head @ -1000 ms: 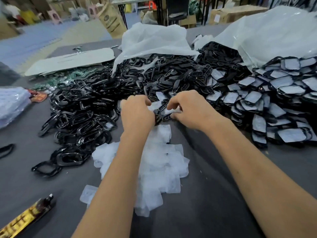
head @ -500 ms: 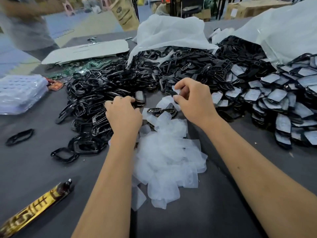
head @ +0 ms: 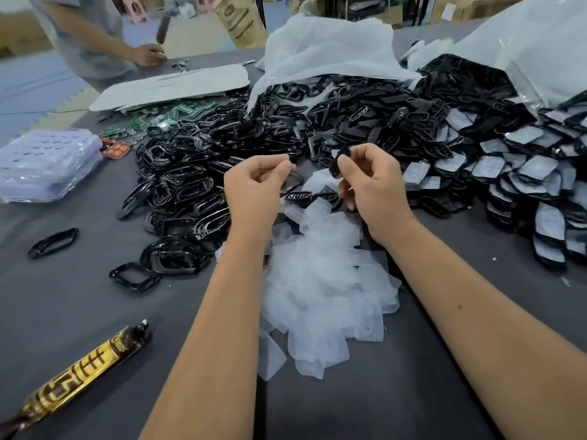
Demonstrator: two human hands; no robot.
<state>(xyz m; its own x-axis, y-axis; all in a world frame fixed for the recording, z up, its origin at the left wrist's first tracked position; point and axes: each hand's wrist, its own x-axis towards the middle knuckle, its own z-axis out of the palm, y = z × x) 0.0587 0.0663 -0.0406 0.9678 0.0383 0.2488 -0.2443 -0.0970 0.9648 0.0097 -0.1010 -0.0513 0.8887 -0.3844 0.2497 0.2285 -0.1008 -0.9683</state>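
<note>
Nearest in, a gold-and-brown tube [head: 79, 373] lies slantwise on the grey surface [head: 413, 392] off to the left. Between the two forearms spreads the heap of peeled film [head: 324, 281], pale and crumpled. Just past that heap, both hands are up off the surface. The right hand [head: 374, 185] has the black piece [head: 334, 169] pinched at its fingertips, and that is where the action is. The piece stands nearly on end, its long axis running up and a touch to the right, top end free. The left hand [head: 255, 185] hovers level with it, fingers curled, with thumb and forefinger tips drawn together and aimed at the piece across a short gap. Whether a scrap of clear film sits in that pinch, I cannot tell. So the piece lies just to the right of the left hand. The left looks like the one to close in, I reckon, with the film heap directly underneath for whatever comes off. Further out, a pile of glossy black frames [head: 190, 185] sits to the left and film-covered black parts [head: 524, 173] fan out to the right. Green circuit boards [head: 158, 120] and a clear tray [head: 47, 163] lie beyond on the left. At the far end, white bags [head: 327, 49] spill more black parts, and another person [head: 89, 36] stands at the far left corner.
</note>
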